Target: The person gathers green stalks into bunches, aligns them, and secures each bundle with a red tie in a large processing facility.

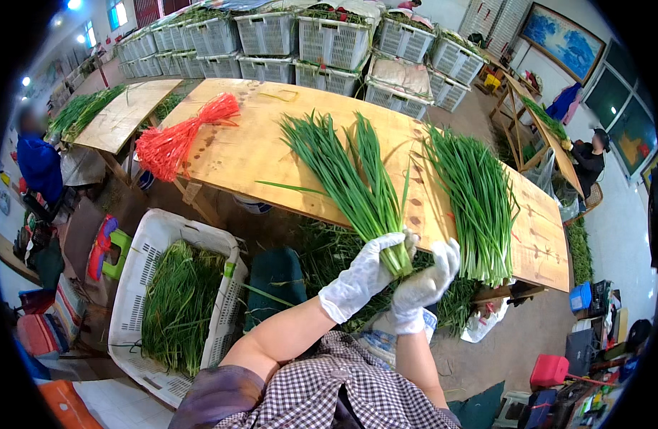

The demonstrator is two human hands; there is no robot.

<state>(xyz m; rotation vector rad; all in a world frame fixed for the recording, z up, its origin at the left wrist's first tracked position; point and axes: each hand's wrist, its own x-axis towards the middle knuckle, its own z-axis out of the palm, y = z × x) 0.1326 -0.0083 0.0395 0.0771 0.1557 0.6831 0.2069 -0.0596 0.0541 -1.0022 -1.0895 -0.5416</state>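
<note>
My left hand (366,277), in a white glove, is wrapped round the pale stem ends of a bunch of garlic chives (357,182). Their green leaves fan out away from me over the wooden table (261,154). Beside the cut ends is my right hand (423,284), gloved too, its fingers loosely bent and raised, with nothing visible in it. To the right lies a larger pile of garlic chives (475,204), white ends toward me. A bundle of red plastic ties (182,139) rests at the table's left end.
A white crate (121,300) of loose greens stands on the floor at my left. More greens lie under the table. Stacked grey crates (332,43) line the back. One person (39,161) sits at far left, another (593,161) at far right.
</note>
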